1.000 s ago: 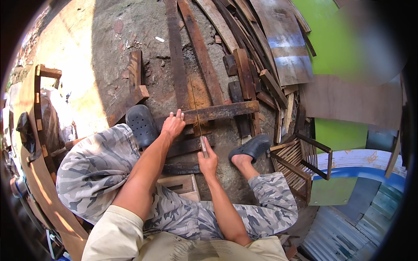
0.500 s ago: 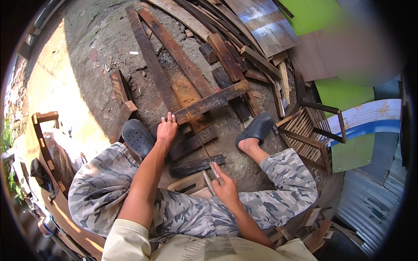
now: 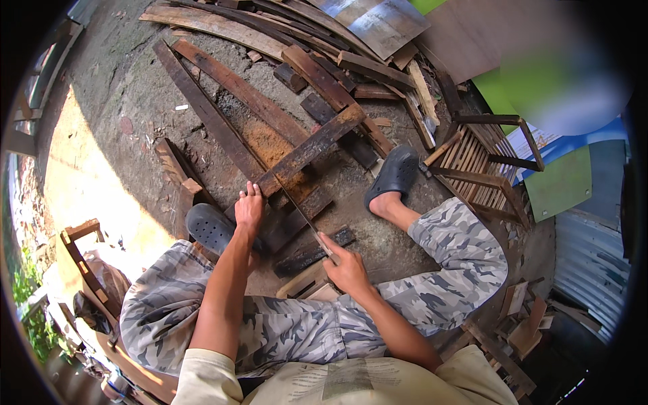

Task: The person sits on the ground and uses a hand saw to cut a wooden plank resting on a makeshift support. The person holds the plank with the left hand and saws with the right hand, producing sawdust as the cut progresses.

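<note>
A dark wooden beam (image 3: 317, 145) lies slantwise across other planks in front of me. My left hand (image 3: 248, 208) grips its near left end, fingertips over the top edge. In my right hand (image 3: 346, 268), the fingers are wrapped around the handle of a handsaw, largely hidden by the palm. The thin saw blade (image 3: 299, 210) crosses the beam just right of my left hand, its far part reaching beyond the wood. Orange sawdust (image 3: 266, 143) covers the ground behind the beam, between two long reddish-brown planks (image 3: 236, 90).
A slatted wooden frame (image 3: 478, 160) stands at the right, past my right clog (image 3: 393, 177). Stacked timber (image 3: 223, 25) lies at the far side. Short blocks (image 3: 314, 251) rest between my legs. A wooden piece (image 3: 177, 169) lies beyond my left clog (image 3: 214, 229).
My right hand has pushed the saw forward, so more blade sticks out past the beam. My left hand stays at the beam's end. The whole view has turned and shifted somewhat.
</note>
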`<move>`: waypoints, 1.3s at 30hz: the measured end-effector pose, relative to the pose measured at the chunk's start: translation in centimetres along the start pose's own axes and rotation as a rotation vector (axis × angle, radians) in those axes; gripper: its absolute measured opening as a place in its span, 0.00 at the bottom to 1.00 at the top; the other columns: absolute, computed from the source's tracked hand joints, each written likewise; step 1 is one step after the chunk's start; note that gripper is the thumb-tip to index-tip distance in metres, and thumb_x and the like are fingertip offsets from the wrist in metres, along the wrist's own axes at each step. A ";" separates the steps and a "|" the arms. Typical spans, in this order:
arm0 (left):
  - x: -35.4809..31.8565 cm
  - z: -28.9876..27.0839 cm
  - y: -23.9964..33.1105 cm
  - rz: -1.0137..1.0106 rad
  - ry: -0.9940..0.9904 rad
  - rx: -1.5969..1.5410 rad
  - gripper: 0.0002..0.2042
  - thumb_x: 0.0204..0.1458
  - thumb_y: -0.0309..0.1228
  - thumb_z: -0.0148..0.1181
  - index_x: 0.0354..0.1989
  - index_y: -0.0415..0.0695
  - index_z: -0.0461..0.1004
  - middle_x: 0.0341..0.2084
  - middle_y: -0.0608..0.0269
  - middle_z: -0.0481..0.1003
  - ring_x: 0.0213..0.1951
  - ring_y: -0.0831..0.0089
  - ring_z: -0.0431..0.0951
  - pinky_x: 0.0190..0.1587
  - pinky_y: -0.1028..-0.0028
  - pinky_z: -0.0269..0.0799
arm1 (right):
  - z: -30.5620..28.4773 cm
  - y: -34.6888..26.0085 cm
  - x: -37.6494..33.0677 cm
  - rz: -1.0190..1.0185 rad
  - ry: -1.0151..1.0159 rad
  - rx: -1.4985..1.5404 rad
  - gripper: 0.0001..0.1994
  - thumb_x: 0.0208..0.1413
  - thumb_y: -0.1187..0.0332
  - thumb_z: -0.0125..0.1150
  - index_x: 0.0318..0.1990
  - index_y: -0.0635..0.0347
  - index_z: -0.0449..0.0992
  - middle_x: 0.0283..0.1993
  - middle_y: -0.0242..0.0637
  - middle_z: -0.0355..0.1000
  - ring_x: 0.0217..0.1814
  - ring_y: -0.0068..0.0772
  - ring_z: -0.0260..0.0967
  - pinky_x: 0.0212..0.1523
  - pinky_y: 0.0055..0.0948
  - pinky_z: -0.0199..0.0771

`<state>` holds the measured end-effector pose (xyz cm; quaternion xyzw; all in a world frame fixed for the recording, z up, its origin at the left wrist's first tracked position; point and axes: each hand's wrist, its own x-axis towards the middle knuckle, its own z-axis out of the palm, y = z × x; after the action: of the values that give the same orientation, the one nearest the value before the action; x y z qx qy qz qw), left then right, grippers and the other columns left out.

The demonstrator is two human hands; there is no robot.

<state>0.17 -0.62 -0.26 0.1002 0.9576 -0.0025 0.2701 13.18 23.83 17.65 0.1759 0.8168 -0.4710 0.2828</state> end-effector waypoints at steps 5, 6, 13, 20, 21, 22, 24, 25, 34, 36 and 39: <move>0.5 1.1 -0.1 0.010 0.053 0.015 0.25 0.59 0.31 0.53 0.65 0.34 0.64 0.68 0.43 0.62 0.56 0.44 0.76 0.48 0.58 0.82 | 0.4 2.6 -1.5 -0.108 0.088 -0.028 0.33 0.51 0.69 0.59 0.68 0.32 0.69 0.31 0.58 0.75 0.31 0.61 0.75 0.35 0.49 0.76; 0.5 2.5 -1.2 0.018 0.113 0.040 0.26 0.59 0.34 0.55 0.64 0.34 0.65 0.67 0.42 0.63 0.53 0.45 0.78 0.46 0.57 0.82 | 1.0 1.3 0.5 -0.081 0.051 -0.028 0.33 0.51 0.69 0.59 0.67 0.33 0.69 0.31 0.58 0.75 0.32 0.62 0.75 0.36 0.50 0.76; 0.5 1.9 -0.7 0.047 0.112 0.016 0.28 0.59 0.39 0.59 0.64 0.34 0.65 0.65 0.40 0.65 0.50 0.43 0.79 0.46 0.55 0.81 | 5.8 -1.4 12.7 -0.145 0.090 0.015 0.30 0.52 0.70 0.56 0.67 0.41 0.70 0.32 0.59 0.75 0.32 0.62 0.75 0.37 0.47 0.75; -0.2 -0.6 0.4 0.007 -0.007 -0.060 0.26 0.59 0.30 0.52 0.67 0.35 0.63 0.68 0.41 0.61 0.58 0.41 0.74 0.50 0.56 0.79 | -0.4 -1.0 -1.9 0.003 0.047 -0.024 0.32 0.51 0.70 0.59 0.67 0.36 0.70 0.36 0.59 0.76 0.35 0.64 0.75 0.40 0.49 0.76; -0.2 -0.2 0.0 0.005 0.006 -0.049 0.26 0.59 0.30 0.52 0.66 0.35 0.63 0.68 0.41 0.61 0.58 0.41 0.75 0.50 0.56 0.80 | -1.0 -0.9 -3.3 0.022 0.038 -0.042 0.32 0.51 0.67 0.59 0.67 0.32 0.69 0.33 0.58 0.76 0.35 0.66 0.74 0.42 0.53 0.76; -0.1 0.2 -0.5 0.003 0.020 -0.038 0.26 0.59 0.29 0.52 0.66 0.35 0.63 0.68 0.41 0.61 0.57 0.41 0.75 0.50 0.56 0.80 | -1.1 -1.1 -3.5 0.011 0.041 -0.048 0.32 0.51 0.69 0.59 0.67 0.36 0.70 0.35 0.59 0.76 0.34 0.63 0.75 0.39 0.49 0.76; -0.2 0.7 -0.6 0.003 0.026 -0.021 0.25 0.59 0.29 0.52 0.66 0.35 0.64 0.68 0.41 0.61 0.56 0.42 0.76 0.49 0.56 0.80 | -1.3 -1.7 -4.0 -0.008 0.058 -0.056 0.31 0.50 0.73 0.58 0.66 0.43 0.72 0.38 0.61 0.76 0.30 0.58 0.76 0.34 0.42 0.76; -0.1 0.6 -0.2 0.007 0.021 -0.020 0.25 0.59 0.29 0.52 0.66 0.35 0.64 0.68 0.41 0.62 0.56 0.42 0.76 0.49 0.56 0.80 | -1.1 -2.3 -2.8 0.024 0.042 -0.072 0.31 0.50 0.72 0.58 0.66 0.43 0.72 0.37 0.61 0.76 0.31 0.58 0.77 0.34 0.42 0.76; 0.2 0.3 -0.5 0.012 0.059 -0.038 0.25 0.60 0.34 0.54 0.64 0.36 0.66 0.66 0.42 0.64 0.54 0.42 0.78 0.49 0.57 0.81 | 5.6 -3.6 11.0 -0.062 0.087 -0.026 0.31 0.51 0.68 0.58 0.67 0.38 0.69 0.36 0.62 0.76 0.42 0.66 0.74 0.46 0.50 0.75; 0.6 0.5 -0.5 -0.030 0.025 -0.061 0.25 0.60 0.33 0.54 0.65 0.36 0.65 0.67 0.42 0.63 0.56 0.42 0.77 0.50 0.57 0.80 | 4.1 -2.1 6.6 -0.049 0.076 -0.094 0.32 0.51 0.69 0.58 0.67 0.41 0.70 0.41 0.61 0.77 0.42 0.64 0.75 0.45 0.46 0.76; 0.5 1.5 -0.7 -0.033 0.049 -0.048 0.26 0.60 0.32 0.54 0.66 0.36 0.65 0.69 0.42 0.61 0.58 0.41 0.75 0.52 0.56 0.80 | 0.3 -1.7 -1.4 0.005 0.026 -0.050 0.31 0.50 0.73 0.58 0.66 0.45 0.72 0.51 0.57 0.76 0.46 0.58 0.78 0.47 0.40 0.77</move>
<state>0.38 -1.31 -1.87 0.0782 0.9653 0.0183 0.2486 13.40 22.75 19.53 0.1767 0.8315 -0.4474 0.2778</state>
